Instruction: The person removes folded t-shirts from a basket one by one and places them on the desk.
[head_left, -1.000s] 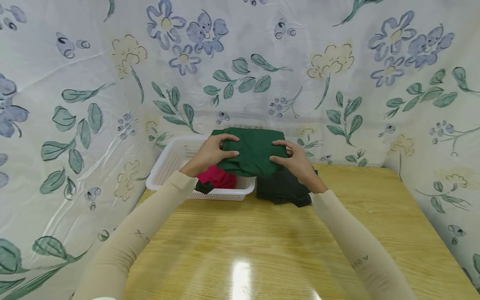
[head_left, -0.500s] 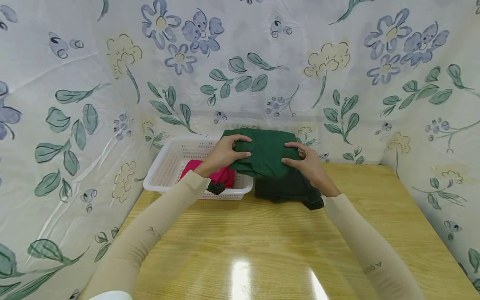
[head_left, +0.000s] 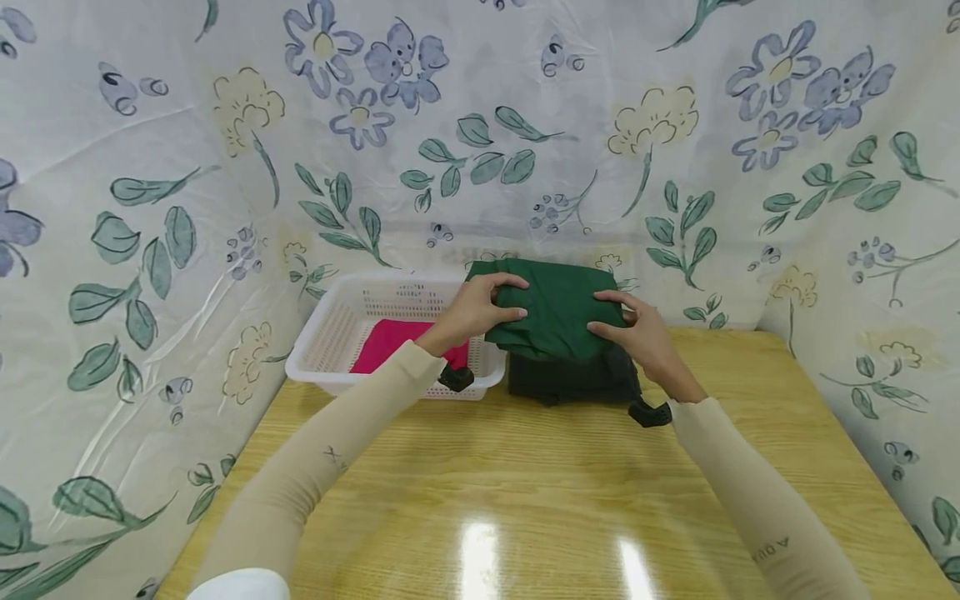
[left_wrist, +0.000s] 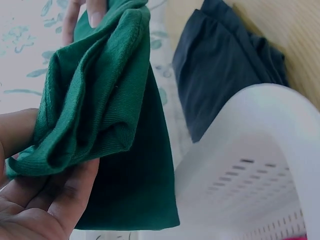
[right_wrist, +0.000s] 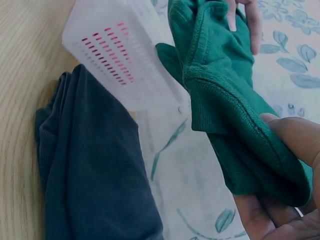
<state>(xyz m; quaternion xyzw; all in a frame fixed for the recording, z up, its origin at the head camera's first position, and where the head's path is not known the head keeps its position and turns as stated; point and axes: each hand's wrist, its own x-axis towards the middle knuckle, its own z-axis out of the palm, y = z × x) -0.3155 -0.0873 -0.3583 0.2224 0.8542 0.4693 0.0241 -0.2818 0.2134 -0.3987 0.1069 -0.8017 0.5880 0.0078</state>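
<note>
A folded green garment [head_left: 558, 308] is held up by both hands above a folded dark garment [head_left: 570, 379] on the table. My left hand [head_left: 480, 308] grips its left end, thumb on one side and fingers on the other, as the left wrist view shows. At the opposite end my right hand [head_left: 637, 329] pinches the folded layers; in the right wrist view the thumb [right_wrist: 290, 132] lies on top with fingers beneath. Ribbed edges show on the green cloth [left_wrist: 95, 100]. In both wrist views the dark garment [right_wrist: 95, 165] lies apart from the green one.
Left of the dark garment stands a white perforated plastic basket [head_left: 315, 350] with a pink-red cloth [head_left: 390, 340] inside. Its rim [left_wrist: 270, 95] rises close to the left hand. The wooden table [head_left: 525, 483] meets floral-patterned fabric [head_left: 480, 192] at the back and sides.
Both hands have carried the green garment to the right, from partly over the basket to above the dark garment. More of the pink-red cloth is now visible.
</note>
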